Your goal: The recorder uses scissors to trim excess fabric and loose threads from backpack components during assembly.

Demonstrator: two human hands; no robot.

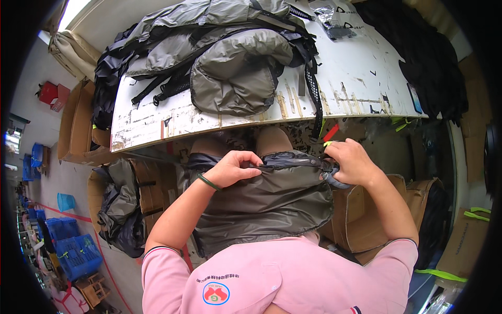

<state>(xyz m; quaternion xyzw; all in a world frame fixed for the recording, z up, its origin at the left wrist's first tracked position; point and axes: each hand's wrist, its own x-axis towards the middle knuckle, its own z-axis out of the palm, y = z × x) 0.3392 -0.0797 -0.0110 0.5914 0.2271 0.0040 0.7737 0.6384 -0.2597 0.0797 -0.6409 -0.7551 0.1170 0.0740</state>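
Observation:
Across my lap lies an olive-grey fabric bag [261, 204] with a black upper edge. My left hand [235, 167], a dark green band at its wrist, is closed on that black edge, thumb and fingers pinched together. At the bag's right upper corner my right hand [349, 161] is closed, its fingers curled. A bit of yellow shows by its fingertips and a greyish-blue piece [335, 181] sits below its palm; I cannot make out what it holds. More olive-grey bags [235, 73] with black straps are piled on the table in front of me.
The white table [334, 99] is worn, its front edge just beyond my knees. Black fabric [418, 57] and a clear plastic packet [334, 21] lie on it. Cardboard boxes [361, 214] stand on both sides; the left one holds another grey bag [123, 201]. Blue crates [78, 256] are farther left.

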